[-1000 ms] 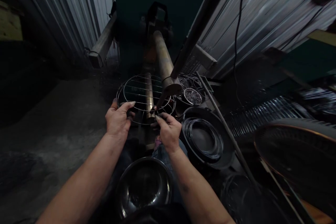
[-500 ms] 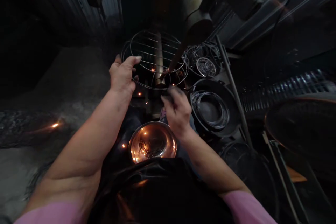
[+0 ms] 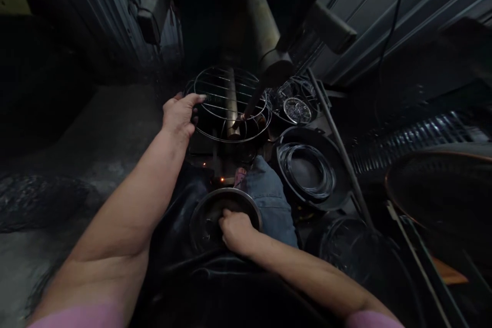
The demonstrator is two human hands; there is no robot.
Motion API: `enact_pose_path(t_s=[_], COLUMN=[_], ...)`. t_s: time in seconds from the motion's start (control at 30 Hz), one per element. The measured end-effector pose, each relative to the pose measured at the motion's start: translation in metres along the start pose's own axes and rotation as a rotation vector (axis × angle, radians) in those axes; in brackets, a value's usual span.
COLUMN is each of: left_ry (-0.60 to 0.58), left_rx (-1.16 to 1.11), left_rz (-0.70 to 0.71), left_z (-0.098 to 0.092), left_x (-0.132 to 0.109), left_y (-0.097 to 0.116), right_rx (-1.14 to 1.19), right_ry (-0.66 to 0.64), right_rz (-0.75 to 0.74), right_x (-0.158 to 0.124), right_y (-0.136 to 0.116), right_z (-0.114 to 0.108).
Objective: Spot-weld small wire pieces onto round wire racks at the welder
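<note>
My left hand [image 3: 180, 114] grips the left side of a round wire rack [image 3: 216, 108], its thumb lying over the rim. The rack sits around a metal bar [image 3: 231, 92], and a thin dark rod with a copper-coloured tip [image 3: 239, 121] meets it at the near side. Lower down, my right hand [image 3: 236, 230] reaches into a round metal bowl [image 3: 249, 200] on my lap. Its fingers are closed together, and whatever they pinch is too small to make out. Small pieces lie in the bowl.
At the right, a dark pan [image 3: 282, 174] contains a coil of wire [image 3: 330, 179]. Behind it are round wire pieces [image 3: 297, 110]. A long metal bar [image 3: 338, 138] runs beside them. A large round dark vessel [image 3: 442, 184] stands at far right.
My right hand has moved from the rack's near edge down into the bowl. The bright sparks and orange glow have mostly faded. My left hand still holds the rack.
</note>
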State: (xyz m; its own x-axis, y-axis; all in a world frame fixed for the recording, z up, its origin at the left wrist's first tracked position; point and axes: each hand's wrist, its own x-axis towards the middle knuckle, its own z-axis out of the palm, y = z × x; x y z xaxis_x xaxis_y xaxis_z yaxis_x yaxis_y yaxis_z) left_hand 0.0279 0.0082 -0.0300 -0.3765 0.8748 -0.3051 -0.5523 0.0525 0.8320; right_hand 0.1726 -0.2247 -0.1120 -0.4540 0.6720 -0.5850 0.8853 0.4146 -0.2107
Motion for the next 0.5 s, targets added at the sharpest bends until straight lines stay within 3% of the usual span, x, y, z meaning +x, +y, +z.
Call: enact_pose_path(t_s=[0.13, 0.5], left_ry=[-0.035, 0.059], left_rx=[0.079, -0.085], left_rz=[0.028, -0.037], left_z=[-0.002, -0.014], left_x=[-0.003, -0.037], left_y=[0.002, 0.0], right_rx=[-0.012, 0.022], right_ry=[-0.073, -0.039], right_rz=[-0.012, 0.052], right_x=[0.001, -0.002], right_y=[-0.002, 0.001], right_z=[-0.001, 0.002])
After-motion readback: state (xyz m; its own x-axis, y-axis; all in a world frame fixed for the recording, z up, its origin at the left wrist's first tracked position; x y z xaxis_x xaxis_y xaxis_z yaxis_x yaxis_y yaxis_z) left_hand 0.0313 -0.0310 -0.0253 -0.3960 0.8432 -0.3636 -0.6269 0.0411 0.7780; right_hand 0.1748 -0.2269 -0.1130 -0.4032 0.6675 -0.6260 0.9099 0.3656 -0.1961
